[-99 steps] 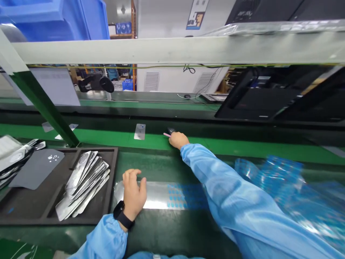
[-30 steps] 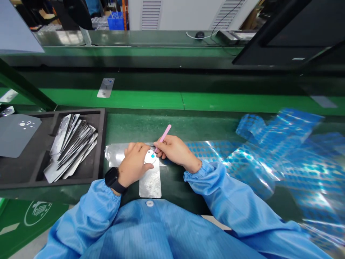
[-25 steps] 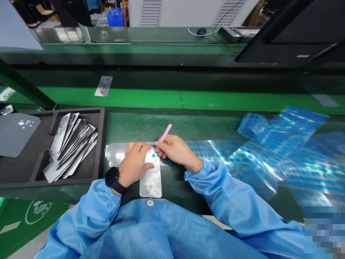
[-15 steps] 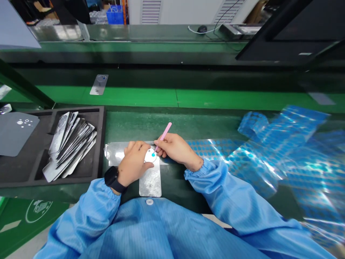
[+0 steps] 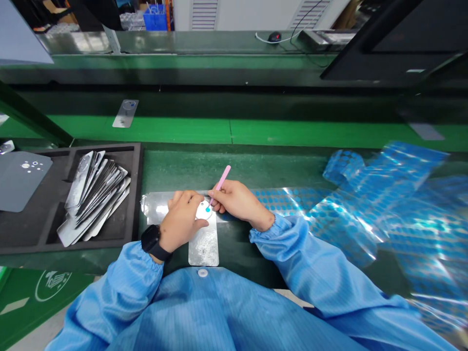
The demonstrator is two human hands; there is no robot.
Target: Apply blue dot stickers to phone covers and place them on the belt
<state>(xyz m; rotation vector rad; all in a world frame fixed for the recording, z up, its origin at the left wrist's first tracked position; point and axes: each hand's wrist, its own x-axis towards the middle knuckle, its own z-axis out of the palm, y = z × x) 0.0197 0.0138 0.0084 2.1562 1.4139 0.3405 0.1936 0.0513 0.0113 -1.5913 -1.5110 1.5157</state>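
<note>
A silver metal plate (image 5: 204,243) lies on the dark green mat right in front of me. My left hand (image 5: 182,221), with a black watch at its wrist, has its fingers curled down on the plate's top end and pins it. My right hand (image 5: 234,200) pinches pink tweezers (image 5: 220,184), whose tip holds a small blue round sticker (image 5: 207,209) against the plate's round end. Under both hands runs a shiny strip of backing film (image 5: 157,205) that carries rows of blue dots (image 5: 288,200) to the right.
A black foam tray (image 5: 40,229) at the left holds a fanned stack of metal plates (image 5: 95,195) and a grey sheet (image 5: 20,180). One plate (image 5: 125,113) lies on the green conveyor belt (image 5: 256,130). Crumpled blue film (image 5: 395,195) piles up at the right.
3.3 s ago my right hand reached out to the belt; since then both hands stay over the plate with the tweezers' tip barely shifting. The plate on the belt drifts left.
</note>
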